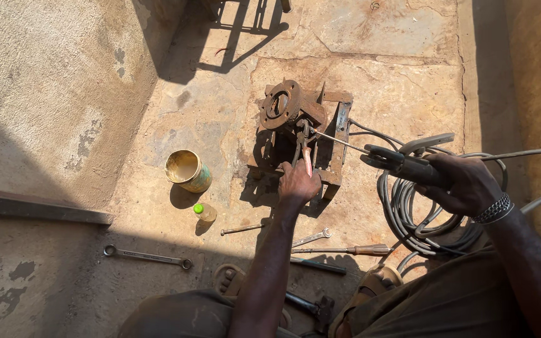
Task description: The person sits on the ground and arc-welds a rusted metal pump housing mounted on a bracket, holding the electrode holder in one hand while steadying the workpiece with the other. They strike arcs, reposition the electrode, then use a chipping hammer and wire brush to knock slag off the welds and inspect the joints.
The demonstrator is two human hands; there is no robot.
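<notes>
Rusty flanged metal assembly (295, 119), right-hand fingers (455, 188) clamped on electrode holder (402, 164), left-hand fingers (298, 181) around pliers (303, 147).

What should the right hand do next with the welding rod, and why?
Probably ease the rod tip down onto the rusty metal assembly. The right hand holds the electrode holder aimed there, and the left hand holds pliers at that spot.

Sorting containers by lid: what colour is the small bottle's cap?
Bright green, on the small bottle; head view.
</notes>
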